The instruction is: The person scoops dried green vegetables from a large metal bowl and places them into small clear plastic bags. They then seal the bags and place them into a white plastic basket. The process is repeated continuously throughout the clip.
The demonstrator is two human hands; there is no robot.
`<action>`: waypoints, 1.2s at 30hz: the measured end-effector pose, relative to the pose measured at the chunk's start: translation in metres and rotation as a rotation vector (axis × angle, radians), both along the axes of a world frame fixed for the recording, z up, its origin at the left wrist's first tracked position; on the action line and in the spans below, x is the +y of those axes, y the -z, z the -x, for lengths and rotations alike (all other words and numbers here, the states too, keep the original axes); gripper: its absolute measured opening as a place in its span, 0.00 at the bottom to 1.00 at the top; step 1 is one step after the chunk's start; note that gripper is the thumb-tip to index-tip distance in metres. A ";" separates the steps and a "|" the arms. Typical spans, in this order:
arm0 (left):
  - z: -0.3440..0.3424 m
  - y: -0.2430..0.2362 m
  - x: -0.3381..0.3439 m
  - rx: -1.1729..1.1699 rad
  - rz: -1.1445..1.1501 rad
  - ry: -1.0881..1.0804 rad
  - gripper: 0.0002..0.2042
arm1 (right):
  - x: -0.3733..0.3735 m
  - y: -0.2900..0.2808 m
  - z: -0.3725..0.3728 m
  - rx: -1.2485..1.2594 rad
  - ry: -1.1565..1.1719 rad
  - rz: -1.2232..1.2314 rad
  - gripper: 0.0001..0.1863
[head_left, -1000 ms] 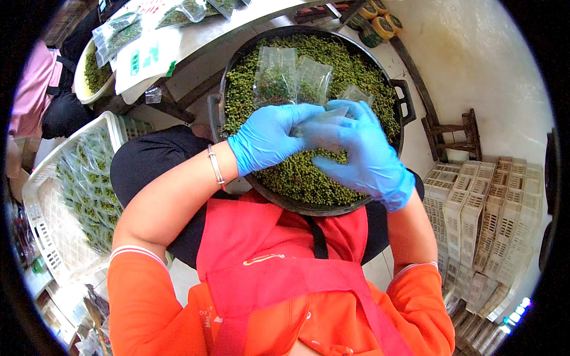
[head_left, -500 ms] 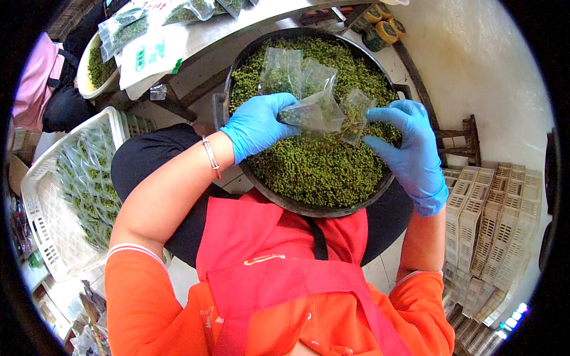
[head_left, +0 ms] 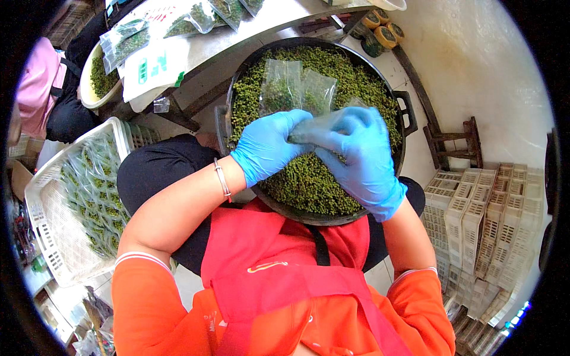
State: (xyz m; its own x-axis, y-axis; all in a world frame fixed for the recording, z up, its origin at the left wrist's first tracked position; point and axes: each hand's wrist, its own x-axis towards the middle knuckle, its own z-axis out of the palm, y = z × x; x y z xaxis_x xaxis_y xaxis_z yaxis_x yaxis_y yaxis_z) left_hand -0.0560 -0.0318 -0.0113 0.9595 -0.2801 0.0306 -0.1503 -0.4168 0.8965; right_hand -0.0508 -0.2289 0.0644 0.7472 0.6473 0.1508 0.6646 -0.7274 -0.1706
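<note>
Both of my hands wear blue gloves and meet over a wide black tub heaped with small green berries that look like green peppercorns. My left hand is closed on one end of a clear plastic bag. Over that bag's other end is my right hand, its upper fingers smeared by motion, so its grip cannot be made out. Two more clear bags lie on the berries just beyond my hands. Part of another bag shows behind my right fingers.
At left stands a white basket of filled bags. A table with more filled bags runs along the back, beside a bowl of berries. Stacked white crates and a wooden stool are at right. Someone in pink sits far left.
My right hand has moved left from the tub's right side to the bag in my left hand. The held bag now stretches between both hands. My view has shifted slightly.
</note>
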 end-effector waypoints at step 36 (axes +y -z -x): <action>-0.099 -0.026 0.002 -0.215 -0.461 0.188 0.10 | -0.065 0.064 -0.035 0.045 0.448 -0.531 0.20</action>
